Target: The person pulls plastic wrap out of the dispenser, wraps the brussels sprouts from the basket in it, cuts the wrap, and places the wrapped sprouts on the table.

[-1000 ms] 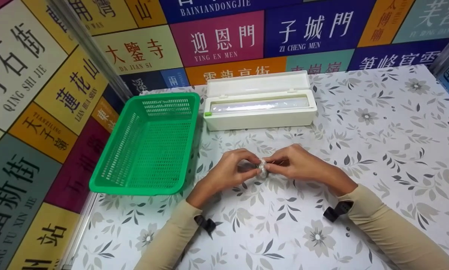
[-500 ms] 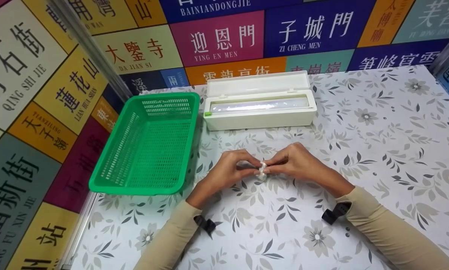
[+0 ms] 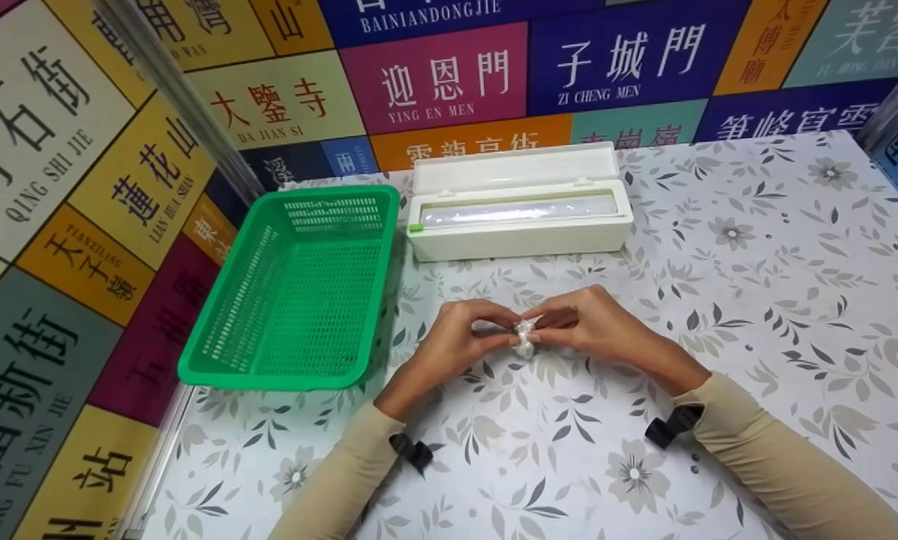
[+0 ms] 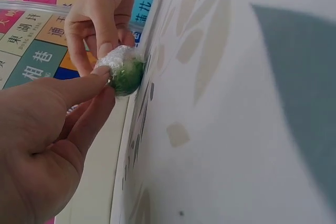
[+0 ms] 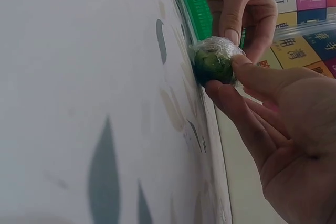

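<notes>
A small, round green thing [image 4: 128,77] is wrapped in clear, crinkled cling film [image 5: 223,46]. It sits between both hands, close over the table. My left hand [image 3: 456,336] pinches its left side, thumb and fingertips on the film. From the other side, my right hand [image 3: 599,324] pinches the film, thumb towards me and fingers behind. In the head view the bundle [image 3: 524,345] looks mostly white and glossy. Bunched film covers its top in both wrist views, with dark green showing below. The film hides what kind of thing it is.
A green plastic basket [image 3: 283,386] stands to the left. Behind the hands, a long white cling film box [image 3: 520,244] has its lid raised and a film roll [image 3: 509,212] inside. Walls with printed signs [image 3: 449,82] border the flower-patterned table [image 3: 719,315] at the back and left.
My fingers have shifted slightly on the film, and the bundle has turned a little between them. Both arms stay nearly in place; the basket and box have not moved.
</notes>
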`<state>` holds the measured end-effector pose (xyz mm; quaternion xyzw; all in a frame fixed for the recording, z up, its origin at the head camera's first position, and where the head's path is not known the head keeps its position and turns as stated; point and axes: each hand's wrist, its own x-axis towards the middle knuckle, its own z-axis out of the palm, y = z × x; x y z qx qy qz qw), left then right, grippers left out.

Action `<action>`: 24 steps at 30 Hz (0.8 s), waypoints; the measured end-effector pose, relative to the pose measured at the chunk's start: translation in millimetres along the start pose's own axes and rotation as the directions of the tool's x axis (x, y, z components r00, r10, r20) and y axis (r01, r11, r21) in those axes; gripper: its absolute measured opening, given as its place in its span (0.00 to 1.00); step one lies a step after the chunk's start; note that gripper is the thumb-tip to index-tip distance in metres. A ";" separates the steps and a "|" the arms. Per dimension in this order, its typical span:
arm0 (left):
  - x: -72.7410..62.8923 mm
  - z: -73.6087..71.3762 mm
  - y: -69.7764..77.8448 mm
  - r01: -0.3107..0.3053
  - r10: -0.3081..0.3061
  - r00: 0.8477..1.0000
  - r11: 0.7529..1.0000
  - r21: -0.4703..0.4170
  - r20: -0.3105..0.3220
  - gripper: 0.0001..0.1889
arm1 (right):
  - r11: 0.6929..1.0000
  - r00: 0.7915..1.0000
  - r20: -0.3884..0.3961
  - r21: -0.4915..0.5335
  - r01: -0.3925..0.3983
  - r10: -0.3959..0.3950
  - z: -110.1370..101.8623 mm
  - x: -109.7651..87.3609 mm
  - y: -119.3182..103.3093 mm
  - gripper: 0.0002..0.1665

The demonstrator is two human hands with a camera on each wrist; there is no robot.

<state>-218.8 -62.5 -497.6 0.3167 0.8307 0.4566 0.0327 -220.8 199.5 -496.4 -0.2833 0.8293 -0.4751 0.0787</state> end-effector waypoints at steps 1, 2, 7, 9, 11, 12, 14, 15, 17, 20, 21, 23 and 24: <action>-0.1 0.3 0.1 0.003 -0.003 1.000 1.000 0.004 -0.013 0.10 | 1.000 1.000 0.004 -0.004 0.009 -0.009 -0.2 0.1 -0.3 0.18; -0.2 0.5 -0.1 0.008 -0.008 1.000 1.000 0.004 -0.022 0.10 | 1.000 1.000 0.009 -0.014 0.017 -0.017 -0.3 0.4 -0.6 0.17; -1.0 -0.5 1.3 0.029 -0.028 0.999 0.998 0.049 -0.016 0.10 | 0.999 0.999 0.032 -0.044 0.007 -0.006 -0.3 2.1 -1.9 0.17; -0.3 -1.6 2.7 0.033 -0.032 0.999 0.997 0.074 -0.012 0.09 | 0.999 0.999 0.038 -0.051 0.005 -0.003 0.2 3.4 -2.0 0.19; 0.6 -2.9 4.2 0.042 -0.040 0.999 0.995 0.087 -0.017 0.08 | 0.998 0.999 0.041 -0.059 0.017 -0.015 1.0 4.9 -0.9 0.19; 1.3 -3.6 5.1 0.049 -0.047 0.999 0.995 0.090 -0.025 0.08 | 0.998 0.999 0.044 -0.060 0.027 -0.024 1.3 5.6 -0.9 0.19; 3.1 -4.4 7.2 0.064 -0.060 0.997 0.995 0.083 -0.048 0.07 | 0.996 0.998 0.045 -0.067 0.055 -0.052 2.2 6.5 0.2 0.20; 4.2 -4.7 8.4 0.069 -0.064 0.996 0.994 0.082 -0.059 0.07 | 0.995 0.997 0.045 -0.073 0.066 -0.062 2.5 6.7 0.5 0.20; 6.7 -5.7 11.1 0.075 -0.066 0.994 0.992 0.100 -0.090 0.08 | 0.993 0.996 0.047 -0.091 0.079 -0.075 2.8 7.1 0.5 0.21; 11.6 -8.6 14.9 0.085 -0.058 0.987 0.979 0.187 -0.147 0.10 | 0.988 0.997 0.042 -0.141 0.067 -0.062 0.9 7.4 -1.1 0.23; 13.6 -10.3 16.3 0.092 -0.053 0.984 0.969 0.230 -0.168 0.11 | 0.986 0.998 0.035 -0.156 0.056 -0.051 -0.5 7.8 -1.7 0.24; 17.9 -14.8 18.5 0.117 -0.049 0.975 0.942 0.314 -0.215 0.14 | 0.982 1.000 0.012 -0.185 0.028 -0.026 -5.1 9.5 -2.4 0.25; 20.4 -17.4 19.3 0.132 -0.046 0.970 0.925 0.357 -0.239 0.15 | 0.979 1.000 -0.006 -0.204 0.014 -0.015 -8.4 10.8 -2.3 0.26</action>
